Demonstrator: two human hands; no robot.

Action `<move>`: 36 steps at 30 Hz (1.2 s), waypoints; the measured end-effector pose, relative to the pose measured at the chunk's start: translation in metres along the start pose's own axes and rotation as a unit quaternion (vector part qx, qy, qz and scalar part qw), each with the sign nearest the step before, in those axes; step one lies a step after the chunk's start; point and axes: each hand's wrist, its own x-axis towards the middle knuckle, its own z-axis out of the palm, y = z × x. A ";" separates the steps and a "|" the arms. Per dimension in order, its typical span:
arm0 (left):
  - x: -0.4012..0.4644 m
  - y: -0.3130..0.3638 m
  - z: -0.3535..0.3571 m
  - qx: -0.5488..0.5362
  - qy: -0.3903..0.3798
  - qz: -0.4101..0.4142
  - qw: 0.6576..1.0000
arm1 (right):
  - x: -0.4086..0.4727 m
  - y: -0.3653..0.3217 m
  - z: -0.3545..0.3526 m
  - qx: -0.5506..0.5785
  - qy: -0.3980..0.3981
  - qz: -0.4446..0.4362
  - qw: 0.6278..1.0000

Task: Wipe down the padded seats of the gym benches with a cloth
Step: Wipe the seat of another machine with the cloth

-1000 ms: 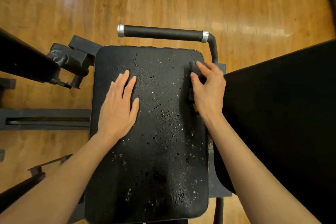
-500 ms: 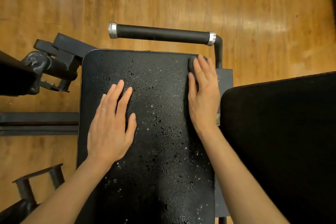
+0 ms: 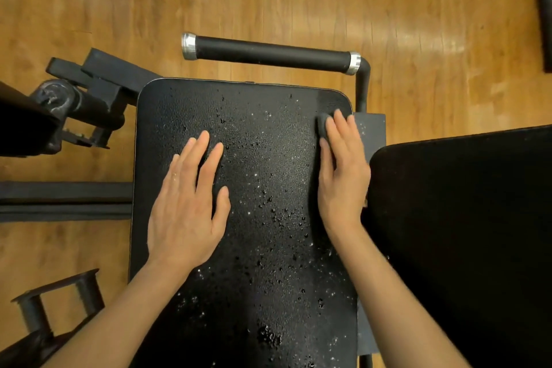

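Pads: two, one wet surface (image 3: 263,218)
Cloth (image 3: 322,122): one
Left hand (image 3: 188,206): flat, fingers spread
Right hand (image 3: 343,170): fingers together, pressing cloth

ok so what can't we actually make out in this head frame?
- Cloth: mostly under the right hand; only a dark corner shows, black on the black seat.
- Seat's near end: cut off by the bottom edge.
- Second pad: runs off the right edge, too dark for surface detail.
- Pad under the left hand: hidden, wet or dry unknown.
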 end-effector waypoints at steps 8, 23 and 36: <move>0.000 0.000 0.002 0.005 0.002 0.006 1.000 | 0.060 -0.041 0.054 -0.018 0.016 -0.040 0.999; 0.000 0.001 0.002 0.005 0.006 0.005 1.000 | 0.052 -0.004 0.026 -0.016 -0.033 -0.086 0.996; 0.001 -0.001 0.003 -0.001 0.016 0.006 1.000 | 0.043 -0.015 0.032 0.008 0.052 0.012 0.999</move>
